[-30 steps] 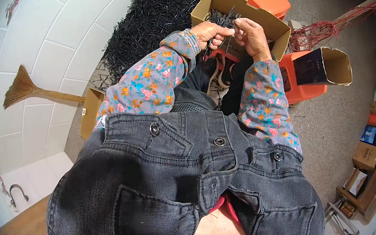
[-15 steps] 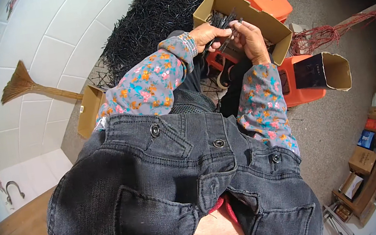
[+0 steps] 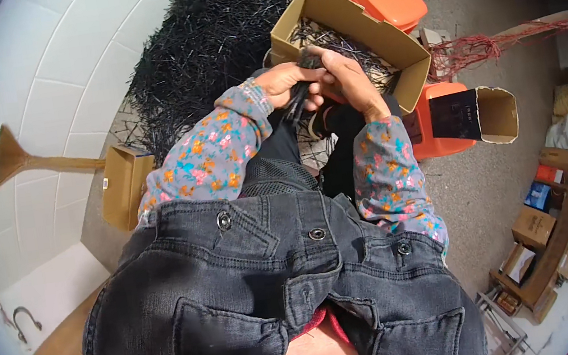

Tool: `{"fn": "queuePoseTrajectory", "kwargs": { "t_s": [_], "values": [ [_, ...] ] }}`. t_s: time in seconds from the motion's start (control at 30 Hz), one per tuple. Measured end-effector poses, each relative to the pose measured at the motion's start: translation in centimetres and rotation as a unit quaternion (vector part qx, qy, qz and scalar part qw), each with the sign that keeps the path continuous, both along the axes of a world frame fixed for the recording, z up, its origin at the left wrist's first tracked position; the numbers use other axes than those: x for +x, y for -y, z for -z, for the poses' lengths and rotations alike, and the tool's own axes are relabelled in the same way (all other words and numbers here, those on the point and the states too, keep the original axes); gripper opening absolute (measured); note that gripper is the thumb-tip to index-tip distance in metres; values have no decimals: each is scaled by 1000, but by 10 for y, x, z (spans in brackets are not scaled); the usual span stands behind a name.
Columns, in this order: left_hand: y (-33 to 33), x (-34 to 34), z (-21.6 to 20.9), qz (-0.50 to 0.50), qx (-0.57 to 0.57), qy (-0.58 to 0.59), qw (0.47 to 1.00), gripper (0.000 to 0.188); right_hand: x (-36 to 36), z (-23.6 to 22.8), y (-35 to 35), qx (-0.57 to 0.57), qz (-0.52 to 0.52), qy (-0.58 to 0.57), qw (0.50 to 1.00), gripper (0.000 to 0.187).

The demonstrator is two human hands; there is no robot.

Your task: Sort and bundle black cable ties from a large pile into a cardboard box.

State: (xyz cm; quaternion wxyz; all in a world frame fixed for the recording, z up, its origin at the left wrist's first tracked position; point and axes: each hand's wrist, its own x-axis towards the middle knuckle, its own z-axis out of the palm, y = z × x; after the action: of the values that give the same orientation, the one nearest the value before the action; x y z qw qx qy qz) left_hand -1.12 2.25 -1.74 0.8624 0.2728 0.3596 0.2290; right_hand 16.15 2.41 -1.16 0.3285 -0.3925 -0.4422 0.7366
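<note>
My left hand (image 3: 284, 81) is closed around a bunch of thin black strips (image 3: 296, 105), whose lower ends hang below the fingers. Against the same bunch, my right hand (image 3: 356, 85) is pressed with its fingers bent, near the upper ends. How much of the bunch each hand carries is partly hidden. Both hands are over the near edge of an open cardboard box (image 3: 402, 45). More loose black strips (image 3: 345, 45) lie scattered inside it. Beyond my left forearm rises a large heap of black strips (image 3: 202, 58).
Orange stools (image 3: 386, 0) stand behind and right of the box. On the nearer one lies an open dark carton (image 3: 497, 115). Red strands (image 3: 473, 53) hang off to the right. At left, a straw broom (image 3: 9, 161) leans by a small cardboard box (image 3: 127, 188).
My right hand has come in against the bunch, its fingers no longer pinching the strip ends apart. The whole view has shifted slightly, and more of the box's inside shows.
</note>
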Motion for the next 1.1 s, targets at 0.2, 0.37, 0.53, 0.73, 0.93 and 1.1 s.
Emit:
{"fn": "queuePoseTrajectory", "kwargs": {
  "t_s": [0.2, 0.37, 0.53, 0.73, 0.93, 1.1],
  "values": [
    [-6, -49, 37, -68, -95, 284, 952, 26, 84, 1, -51, 114, 201, 189, 954, 35],
    [-7, -51, 61, -115, -123, 376, 911, 22, 144, 74, -89, 130, -39, 476, 869, 38],
    [-18, -40, 70, -92, -141, 359, 918, 19, 126, 126, -110, 189, -211, 565, 775, 56],
    [-20, -42, 61, -99, -126, 295, 942, 17, 62, 119, -111, 262, -195, 701, 634, 74],
    [-22, -47, 64, -66, -142, 328, 932, 17, 66, 142, -111, 264, -205, 725, 603, 66],
    [-24, -45, 65, -56, -130, 326, 935, 17, 114, 158, -118, 239, -174, 719, 629, 40]
  ]
}}
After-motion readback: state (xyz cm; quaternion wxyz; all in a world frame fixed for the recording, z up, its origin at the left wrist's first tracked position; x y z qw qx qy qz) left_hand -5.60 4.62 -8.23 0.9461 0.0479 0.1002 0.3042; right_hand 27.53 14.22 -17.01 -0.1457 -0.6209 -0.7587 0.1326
